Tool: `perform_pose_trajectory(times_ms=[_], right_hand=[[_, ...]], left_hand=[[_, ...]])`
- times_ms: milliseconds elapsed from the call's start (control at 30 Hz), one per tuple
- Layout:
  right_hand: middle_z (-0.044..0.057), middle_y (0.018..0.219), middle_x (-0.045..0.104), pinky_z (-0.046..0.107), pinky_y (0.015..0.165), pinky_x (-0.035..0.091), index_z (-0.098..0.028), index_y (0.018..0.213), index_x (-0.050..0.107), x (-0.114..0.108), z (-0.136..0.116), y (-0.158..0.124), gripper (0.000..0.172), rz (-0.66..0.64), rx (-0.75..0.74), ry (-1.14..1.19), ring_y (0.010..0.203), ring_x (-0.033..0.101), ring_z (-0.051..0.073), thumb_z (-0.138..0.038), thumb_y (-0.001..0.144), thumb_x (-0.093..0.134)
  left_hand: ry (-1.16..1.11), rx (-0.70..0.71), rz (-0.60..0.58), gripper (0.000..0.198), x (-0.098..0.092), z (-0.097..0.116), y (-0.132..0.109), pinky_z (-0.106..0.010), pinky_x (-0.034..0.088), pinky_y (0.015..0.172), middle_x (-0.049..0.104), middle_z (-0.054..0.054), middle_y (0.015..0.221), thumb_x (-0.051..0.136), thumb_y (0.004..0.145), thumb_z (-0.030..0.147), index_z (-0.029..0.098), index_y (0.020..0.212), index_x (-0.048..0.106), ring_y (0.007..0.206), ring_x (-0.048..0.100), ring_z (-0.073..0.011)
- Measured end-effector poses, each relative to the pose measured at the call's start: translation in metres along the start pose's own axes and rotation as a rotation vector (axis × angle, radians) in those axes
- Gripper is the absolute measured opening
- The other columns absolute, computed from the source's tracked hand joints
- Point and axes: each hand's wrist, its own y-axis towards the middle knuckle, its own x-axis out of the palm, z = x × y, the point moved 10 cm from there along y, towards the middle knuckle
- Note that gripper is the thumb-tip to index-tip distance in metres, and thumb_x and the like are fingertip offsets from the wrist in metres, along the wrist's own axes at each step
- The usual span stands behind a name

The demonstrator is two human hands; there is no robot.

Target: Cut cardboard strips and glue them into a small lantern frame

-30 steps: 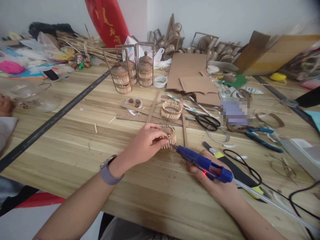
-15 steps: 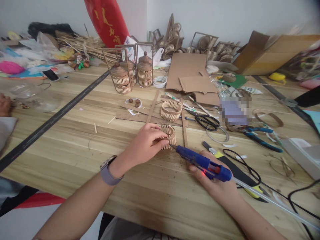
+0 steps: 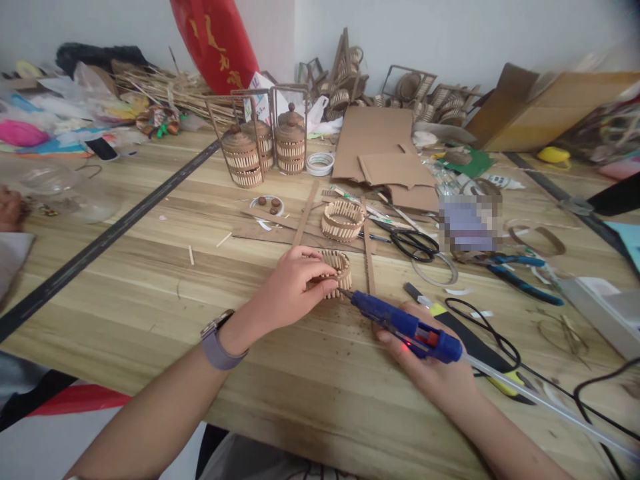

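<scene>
My left hand (image 3: 293, 287) is closed round a small ring of wooden sticks (image 3: 340, 267) that rests on the wooden table (image 3: 150, 293). My right hand (image 3: 430, 367) grips a blue hot glue gun (image 3: 405, 327) whose red light is lit. Its nozzle touches the near right side of the ring. A clear glue stick pokes out of the gun's rear toward the lower right. A second, similar stick ring (image 3: 343, 220) lies just beyond the first, untouched.
Black scissors (image 3: 413, 243), blue pliers (image 3: 520, 277), a utility knife (image 3: 425, 303) and black cables lie to the right. Cardboard sheets (image 3: 385, 153), finished stick lanterns in frames (image 3: 260, 150) and straw crowd the back. Another person's hand (image 3: 10, 207) shows at the left edge.
The glue gun has shifted very slightly left toward the ring. Otherwise both hands hold their places.
</scene>
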Motion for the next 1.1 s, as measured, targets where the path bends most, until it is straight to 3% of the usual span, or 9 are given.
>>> perform_pose_trajectory(times_ms=[767, 1100], right_hand=[[-0.002, 0.060, 0.054, 0.030, 0.057, 0.045, -0.024, 0.068, 0.053, -0.006, -0.006, -0.004, 0.025, 0.043, -0.067, -0.054, 0.057, 0.054, 0.016, -0.036, 0.088, 0.062], [-0.001, 0.062, 0.057, 0.031, 0.058, 0.045, -0.024, 0.065, 0.051, -0.004, 0.004, -0.003, 0.029, 0.040, 0.004, -0.051, 0.059, 0.056, 0.017, -0.040, 0.087, 0.061]], left_hand=[[0.019, 0.013, 0.012, 0.010, -0.002, 0.002, -0.001, -0.045, 0.046, 0.097, 0.071, -0.005, 0.088, 0.060, 0.092, 0.022, 0.019, 0.093, 0.070, 0.115, 0.053, -0.0257], [0.017, 0.015, 0.030, 0.012, -0.006, 0.003, -0.001, -0.041, 0.046, 0.097, 0.071, -0.005, 0.089, 0.060, 0.093, 0.023, 0.018, 0.094, 0.071, 0.115, 0.053, -0.0245]])
